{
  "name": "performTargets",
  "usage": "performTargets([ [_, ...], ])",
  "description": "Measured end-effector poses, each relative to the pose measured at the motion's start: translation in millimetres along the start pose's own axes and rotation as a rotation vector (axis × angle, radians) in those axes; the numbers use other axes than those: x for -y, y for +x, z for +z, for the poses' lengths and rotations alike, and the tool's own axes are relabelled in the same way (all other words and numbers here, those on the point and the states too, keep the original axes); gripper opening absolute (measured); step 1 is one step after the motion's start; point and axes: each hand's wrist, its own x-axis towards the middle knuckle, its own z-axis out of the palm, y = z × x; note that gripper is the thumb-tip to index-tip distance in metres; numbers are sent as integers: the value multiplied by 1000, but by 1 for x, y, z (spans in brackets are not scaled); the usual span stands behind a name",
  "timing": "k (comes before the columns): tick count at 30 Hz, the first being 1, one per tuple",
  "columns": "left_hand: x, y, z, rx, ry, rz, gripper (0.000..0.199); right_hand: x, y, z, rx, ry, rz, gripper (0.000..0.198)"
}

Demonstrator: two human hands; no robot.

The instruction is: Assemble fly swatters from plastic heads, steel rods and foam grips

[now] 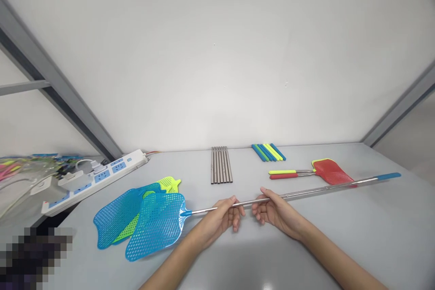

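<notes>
A blue fly swatter point(159, 222) with a long, drawn-out metal rod lies across both of my hands, its blue grip point(389, 176) pointing right. My left hand point(222, 217) is closed around the rod near the swatter head, thumb on top. Farther along, my right hand point(275, 210) holds the same rod between thumb and curled fingers. Behind the blue head, loose blue and yellow-green swatter heads point(118, 213) lie piled on the table. To the right, beyond the rod, rest assembled swatters with a red head point(331, 172) and a yellow one mostly beneath it.
Several metal tubes point(220, 165) stand in a row near the wall, beside several blue, green and yellow grips point(268, 152). A white power strip point(98, 181) with plugs runs along the left edge, next to plastic bags point(34, 172). Grey frame posts flank the table point(374, 235).
</notes>
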Motion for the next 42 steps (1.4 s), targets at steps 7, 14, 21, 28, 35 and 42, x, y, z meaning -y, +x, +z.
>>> performTargets([
  [7, -2, 2, 1, -30, -45, -21, 33, 1, -2, 1, 15, -11, -2, 38],
  [14, -4, 0, 3, -16, -20, -31, 40, 1, -3, 0, 16, -33, -6, 38],
  [21, -4, 0, 3, 10, -28, -19, 39, 1, -4, 1, 9, -18, -1, 36],
  [28, 0, 2, -1, -26, -86, -11, 29, -1, -2, -2, 5, -13, 25, 40],
  [35, 2, 3, -2, -42, -68, -27, 29, -1, -1, -2, -3, -2, 37, 40],
  [42, 1, 2, -1, -44, -32, -27, 31, 0, -2, 0, -1, -16, 26, 39],
])
